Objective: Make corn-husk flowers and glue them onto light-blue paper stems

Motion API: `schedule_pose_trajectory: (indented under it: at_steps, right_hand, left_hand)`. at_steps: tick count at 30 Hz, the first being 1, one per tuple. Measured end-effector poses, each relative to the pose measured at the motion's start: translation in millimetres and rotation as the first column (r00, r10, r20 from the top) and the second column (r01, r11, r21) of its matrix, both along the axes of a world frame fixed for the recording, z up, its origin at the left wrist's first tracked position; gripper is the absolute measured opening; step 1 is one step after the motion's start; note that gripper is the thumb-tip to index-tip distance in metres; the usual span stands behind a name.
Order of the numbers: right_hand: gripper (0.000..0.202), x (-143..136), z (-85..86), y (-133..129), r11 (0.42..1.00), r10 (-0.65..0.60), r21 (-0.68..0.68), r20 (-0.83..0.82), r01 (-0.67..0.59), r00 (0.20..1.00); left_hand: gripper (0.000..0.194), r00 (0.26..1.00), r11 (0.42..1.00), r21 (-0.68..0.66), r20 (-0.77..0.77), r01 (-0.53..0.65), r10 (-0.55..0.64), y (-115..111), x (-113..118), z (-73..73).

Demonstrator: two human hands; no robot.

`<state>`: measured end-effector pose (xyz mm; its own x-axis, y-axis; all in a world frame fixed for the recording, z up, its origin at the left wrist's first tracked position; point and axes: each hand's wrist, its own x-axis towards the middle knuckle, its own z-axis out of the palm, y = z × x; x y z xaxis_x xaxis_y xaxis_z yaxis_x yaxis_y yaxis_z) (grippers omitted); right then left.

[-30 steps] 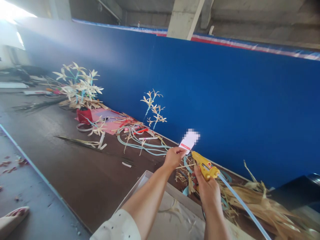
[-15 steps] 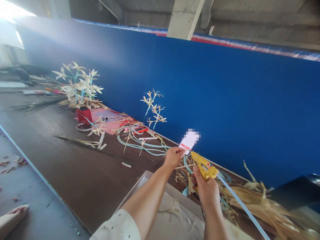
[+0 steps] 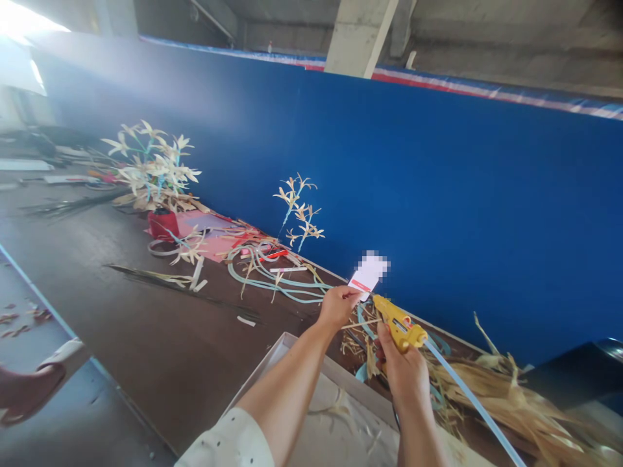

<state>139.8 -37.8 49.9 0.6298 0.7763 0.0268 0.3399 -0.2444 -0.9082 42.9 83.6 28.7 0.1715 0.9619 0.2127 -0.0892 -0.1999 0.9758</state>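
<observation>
Between its thumb and fingers, my left hand [image 3: 335,307] pinches a white card [image 3: 366,280] with a red strip; the card's top is blurred out. My right hand [image 3: 403,364] is wrapped round a yellow hot glue gun [image 3: 399,324], whose nozzle points up and left, close to the card's lower right edge. A long pale glue stick [image 3: 470,392] sticks out of the gun's rear. One thin pale stick [image 3: 359,323] reaches from near my left hand to my right; I cannot tell which hand holds it.
A shallow box [image 3: 287,342] lies beneath my forearms. Dry husks [image 3: 506,389] spread at the right. Pale blue tubing [image 3: 272,283], a red pot-like object [image 3: 163,225] and husk flowers [image 3: 158,159] line the blue wall [image 3: 462,214]. Another person's shoe [image 3: 36,389] shows at lower left.
The glue gun and my right hand have shifted very slightly to the right. At lower left, the other person's foot has moved inward beside the table. My left hand and the card stay put.
</observation>
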Motion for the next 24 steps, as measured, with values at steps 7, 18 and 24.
schedule_pose_trajectory:
  at_steps: [7,18,24]
  right_hand:
    - [0.049,2.3,-3.1,-0.4,1.0,-0.006,0.005,0.061,0.006,0.998]
    - [0.05,0.3,-4.8,0.9,1.0,-0.003,-0.008,0.028,0.003,1.0]
    - [0.052,3.5,-10.2,1.8,1.0,0.001,0.016,0.009,-0.001,1.0]
  left_hand:
    - [0.024,1.0,1.0,0.006,-0.021,0.0,0.0,-2.5,-2.7,3.2]
    - [0.028,1.0,1.0,0.02,0.008,0.014,-0.014,0.7,-0.8,-0.9]
    - [0.03,0.999,1.0,0.006,0.027,0.019,-0.019,1.3,0.5,-1.7]
